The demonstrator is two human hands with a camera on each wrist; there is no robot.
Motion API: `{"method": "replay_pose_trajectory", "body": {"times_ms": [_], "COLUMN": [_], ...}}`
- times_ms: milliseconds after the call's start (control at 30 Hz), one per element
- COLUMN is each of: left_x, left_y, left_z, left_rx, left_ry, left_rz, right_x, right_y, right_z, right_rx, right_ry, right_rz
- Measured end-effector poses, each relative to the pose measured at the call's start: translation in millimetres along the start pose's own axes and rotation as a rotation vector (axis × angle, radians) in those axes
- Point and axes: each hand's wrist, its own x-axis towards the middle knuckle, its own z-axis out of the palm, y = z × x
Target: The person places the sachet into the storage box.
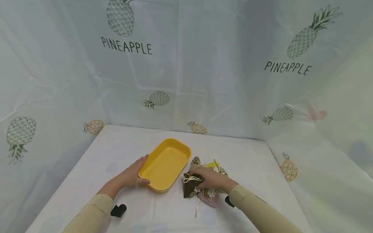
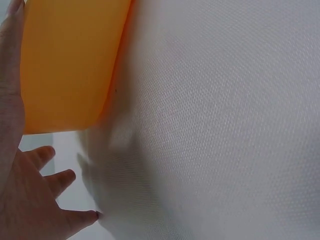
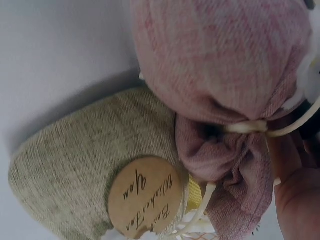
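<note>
My left hand (image 1: 135, 173) is at the left side of a yellow plastic tray (image 1: 166, 165), thumb by the near corner; its fingers look straight and spread in the left wrist view. My right hand (image 1: 211, 178) grips a dark brown drawstring pouch (image 1: 188, 187) near its cream bow, fingers and thumb on either side. Close around that hand lie more small cloth pouches: a pink pouch (image 3: 220, 55) tied with cream cord, an olive-beige pouch (image 3: 75, 165) bearing a round "Best Wishes For You" tag (image 3: 145, 197), and a yellow one (image 1: 210, 165). The hand hides parts of the pile.
The white-covered table (image 1: 140, 132) is walled by a pineapple-print sheet (image 1: 204, 64) at the back and sides. Black pieces (image 1: 118, 210) show beside both wrists. A thin cord (image 1: 199, 207) trails from the pile toward the near edge.
</note>
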Motion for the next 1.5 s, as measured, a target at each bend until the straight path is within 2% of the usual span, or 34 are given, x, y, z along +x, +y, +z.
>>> {"method": "replay_pose_trajectory", "body": {"times_ms": [467,567,700,867,1000,1200,1300,1500], "left_x": [-1.9,-2.9,-2.9,0.7,2.0,0.8,0.9,0.7], "left_y": [-4.0,-3.1,-1.5,-1.6,-1.1,1.7,3.0,1.3], "left_z": [-0.6,-0.7,-3.4,-5.9,-3.8,0.2,0.1,-1.3], "left_rx": [-0.056,-0.058,-0.058,-0.052,-0.058,-0.047,-0.051,-0.057], "left_ry": [-0.001,-0.004,-0.004,0.004,0.001,0.000,0.003,0.002], "left_rz": [0.023,0.029,0.032,0.039,0.060,0.040,0.028,0.023], "right_x": [-0.4,-1.2,-0.8,-1.8,-4.6,-3.7,0.9,17.2], "right_y": [-1.6,-4.0,-9.3,-17.9,-26.8,-38.5,-42.1,-47.7], "right_z": [5.7,0.7,-10.8,-27.5,-41.0,-60.6,-67.7,-73.8], "right_rx": [0.141,0.170,0.267,0.332,0.303,0.228,0.229,0.265], "right_ry": [0.095,0.121,0.162,0.196,0.225,0.241,0.241,0.261], "right_rz": [-0.037,-0.065,-0.085,-0.068,-0.078,-0.140,-0.163,-0.154]}}
